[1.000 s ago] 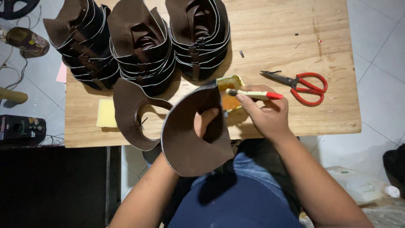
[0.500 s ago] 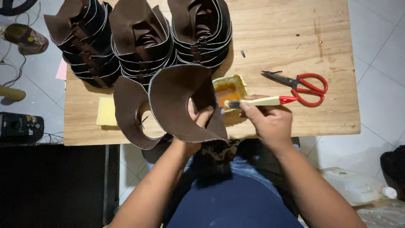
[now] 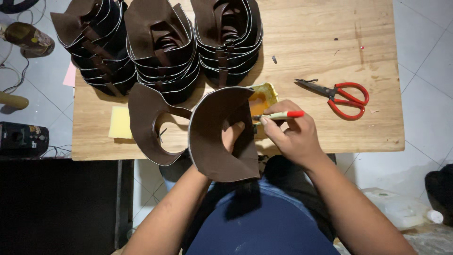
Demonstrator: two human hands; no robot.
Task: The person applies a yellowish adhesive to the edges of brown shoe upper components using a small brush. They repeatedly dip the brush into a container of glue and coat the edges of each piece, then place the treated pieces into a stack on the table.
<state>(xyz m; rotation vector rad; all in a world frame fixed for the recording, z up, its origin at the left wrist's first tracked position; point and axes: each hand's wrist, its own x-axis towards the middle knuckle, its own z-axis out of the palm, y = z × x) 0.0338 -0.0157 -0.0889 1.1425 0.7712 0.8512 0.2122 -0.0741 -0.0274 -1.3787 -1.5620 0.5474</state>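
Head view, looking down on a wooden bench (image 3: 330, 28). A small yellow tub (image 3: 262, 100) holding amber glue stands near the middle of the bench, just behind a curved brown leather piece (image 3: 217, 137). The left hand (image 3: 232, 137) reaches up inside the curl of that piece and grips it, fingertips showing past its inner edge. The right hand (image 3: 292, 134) is closed around a brush with a red-tipped handle (image 3: 281, 114), its working end pointing toward the tub. A second cut leather piece (image 3: 146, 125) lies flat at the bench's front edge, partly overhanging it, beside a pale yellow sponge (image 3: 120, 123). Three stacks of finished leather pieces (image 3: 160, 52) fill the rear left of the bench. Red-handled scissors (image 3: 342, 94) lie apart on the right, with bare wood all around them. A white plastic jug (image 3: 401, 210) lies on the tiled floor at lower right
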